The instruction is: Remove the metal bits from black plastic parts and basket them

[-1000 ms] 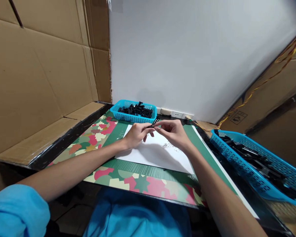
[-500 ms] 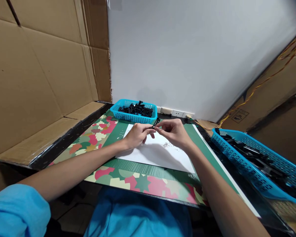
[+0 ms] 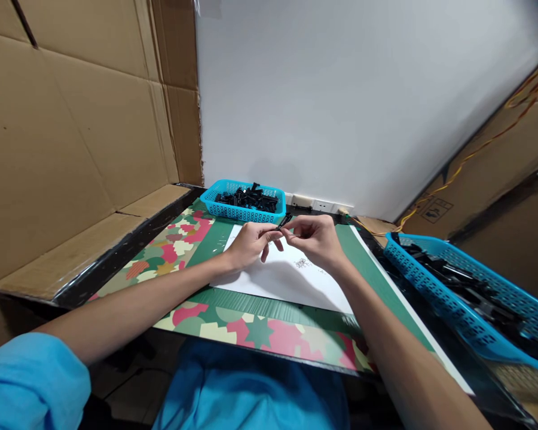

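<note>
My left hand (image 3: 250, 245) is closed in a pinch on a narrow black plastic part (image 3: 285, 220), whose slim end sticks up past the fingertips. Against the same part, my right hand (image 3: 314, 240) has its thumb and forefinger pressed together; whatever they pinch is too small to make out. Both hands are over a white sheet of paper (image 3: 273, 283). Below the right fingers, a scatter of tiny dark pieces (image 3: 302, 263) lies on the sheet.
A blue basket (image 3: 244, 215) full of black plastic parts stands behind my hands. Another blue basket (image 3: 457, 325) with black parts is at the right. Cardboard (image 3: 80, 131) walls off the left. Sockets (image 3: 323, 206) and a yellow cable (image 3: 457, 170) run along the back right.
My right hand has shifted very slightly at the black part, its fingers still pinched. The left hand keeps its hold, with its lower fingers a little lower.
</note>
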Action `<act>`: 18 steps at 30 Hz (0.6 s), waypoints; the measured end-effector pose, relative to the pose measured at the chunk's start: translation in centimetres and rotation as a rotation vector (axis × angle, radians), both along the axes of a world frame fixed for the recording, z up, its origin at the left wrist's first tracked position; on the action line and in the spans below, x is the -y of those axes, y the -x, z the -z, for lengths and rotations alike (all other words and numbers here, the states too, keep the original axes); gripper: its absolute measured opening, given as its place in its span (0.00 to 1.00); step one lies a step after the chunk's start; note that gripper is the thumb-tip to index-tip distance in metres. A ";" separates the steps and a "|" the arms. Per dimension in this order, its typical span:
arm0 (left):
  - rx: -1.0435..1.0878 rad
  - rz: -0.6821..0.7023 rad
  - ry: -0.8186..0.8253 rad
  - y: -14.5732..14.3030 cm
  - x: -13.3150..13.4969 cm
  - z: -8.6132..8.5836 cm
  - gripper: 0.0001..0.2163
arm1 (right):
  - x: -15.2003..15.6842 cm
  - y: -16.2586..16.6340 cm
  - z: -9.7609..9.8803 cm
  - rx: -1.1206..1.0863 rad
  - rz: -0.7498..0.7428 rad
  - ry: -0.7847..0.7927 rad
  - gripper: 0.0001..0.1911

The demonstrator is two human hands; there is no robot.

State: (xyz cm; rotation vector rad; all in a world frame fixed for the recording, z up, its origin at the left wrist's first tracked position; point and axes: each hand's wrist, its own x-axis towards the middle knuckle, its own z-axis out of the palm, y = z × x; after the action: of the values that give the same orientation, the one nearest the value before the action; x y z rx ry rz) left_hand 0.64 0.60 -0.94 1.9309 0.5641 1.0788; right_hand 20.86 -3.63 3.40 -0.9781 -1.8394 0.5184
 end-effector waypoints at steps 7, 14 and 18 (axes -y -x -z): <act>0.013 0.034 -0.019 -0.2 0.7 -0.5 0.20 | 0.1 0.0 0.1 -0.065 -0.054 -0.079 0.11; 0.044 0.064 -0.003 -0.3 0.8 -0.8 0.23 | 0.1 0.1 0.2 -0.093 -0.020 -0.086 0.12; 0.045 0.068 0.009 -0.3 0.9 -0.9 0.24 | 0.3 0.4 0.2 -0.094 0.005 -0.120 0.14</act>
State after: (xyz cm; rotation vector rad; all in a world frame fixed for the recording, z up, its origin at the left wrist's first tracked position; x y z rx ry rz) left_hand 0.95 -0.28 -0.07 1.8995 0.4750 1.0720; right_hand 20.42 -3.96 3.25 -0.8633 -1.7622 0.4388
